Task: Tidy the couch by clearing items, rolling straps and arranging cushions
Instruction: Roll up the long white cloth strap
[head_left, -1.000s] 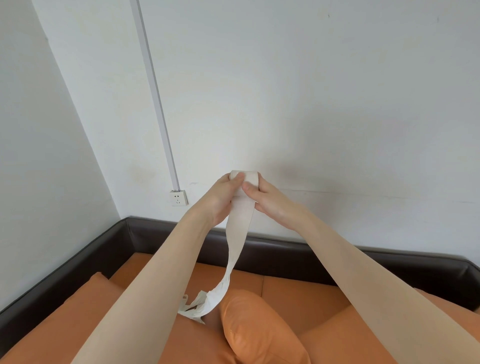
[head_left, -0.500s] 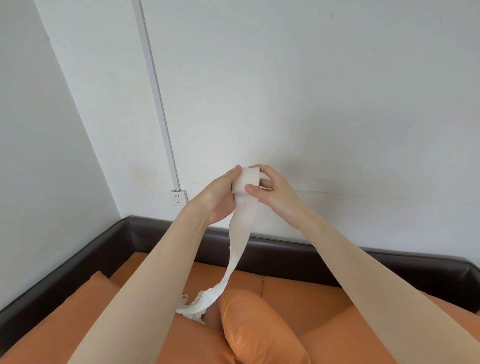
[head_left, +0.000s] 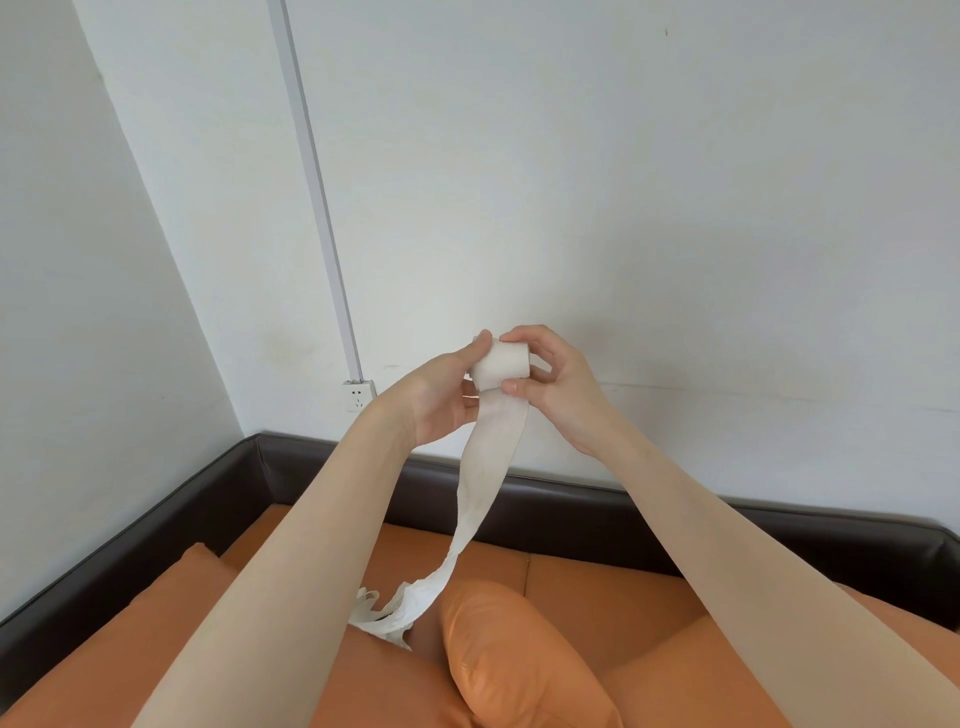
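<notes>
Both grips are on the strap roll (head_left: 501, 366), mid-frame against the white wall (head_left: 623, 182). Your left hand (head_left: 441, 400) sits left of the roll, thumb up at its top-left edge, fingers curled underneath it. Your right hand (head_left: 558, 384) pinches it from the right: index finger over the top, thumb pressed on the lower front where the loose strap leaves the roll. Neither hand is free; both are grasping that same roll.

Roll is a short, pale cream cylinder, axis roughly left-right, held well above the couch (head_left: 597, 587).

Strap tail (head_left: 488, 483) hangs from the underside of the roll, flat and wide at the top, narrowing and twisting as it drops toward lower centre. Its end lies bunched in loose folds (head_left: 389, 616) on the orange seat, just left of the orange cushion (head_left: 514, 660), partly behind your left forearm.

Cushion sits bottom centre, puffy, lying on the seat between your forearms.

Couch: orange seat pads, dark brown backrest rim (head_left: 571, 499) running along the wall and turning the corner at left.

Wall socket (head_left: 358, 396) sits left of your left hand, with a white cable duct (head_left: 311, 171) running up from it to the top edge.
</notes>
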